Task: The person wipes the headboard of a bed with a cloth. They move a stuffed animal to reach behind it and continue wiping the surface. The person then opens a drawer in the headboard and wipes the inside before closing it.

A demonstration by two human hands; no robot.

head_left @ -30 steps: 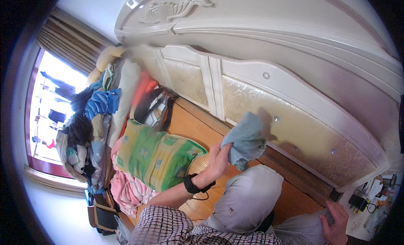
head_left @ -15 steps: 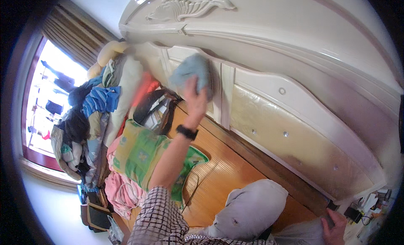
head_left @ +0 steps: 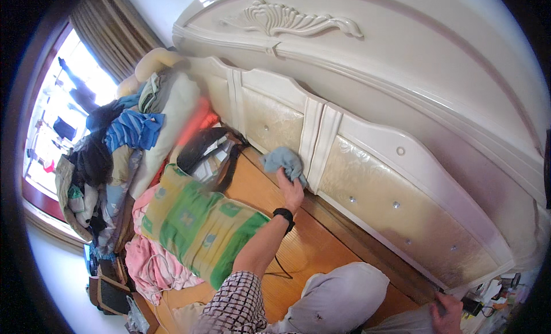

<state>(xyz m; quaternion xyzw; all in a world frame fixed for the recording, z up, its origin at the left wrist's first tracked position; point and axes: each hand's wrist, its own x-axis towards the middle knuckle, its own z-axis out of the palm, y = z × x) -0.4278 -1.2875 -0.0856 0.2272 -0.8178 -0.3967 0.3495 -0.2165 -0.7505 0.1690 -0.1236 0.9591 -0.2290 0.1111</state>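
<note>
My left hand (head_left: 291, 193), with a black band on its wrist, presses a crumpled grey-blue cloth (head_left: 282, 161) against the lower part of the headboard (head_left: 367, 182). The cloth lies near a white upright strip, just over the ledge at the mattress side. The headboard is cream, with padded panels and small shiny studs. At the lower right my right hand (head_left: 447, 313) rests near the headboard's bottom corner, beside my grey trouser leg. Its thumb is apart from the fingers, and it holds nothing that I can see.
A green and yellow pillow (head_left: 198, 225) lies on the brown bed mat (head_left: 313, 242), beside pink fabric (head_left: 155, 265). A black bag (head_left: 204, 150) with papers sits in the corner. Clothes (head_left: 135, 130) are heaped by the window. Small items (head_left: 493, 294) clutter the lower right.
My left hand has brought the cloth down and to the right, from the upper part of the headboard panel to its lower edge. The view has shifted slightly; my right hand stays near the corner.
</note>
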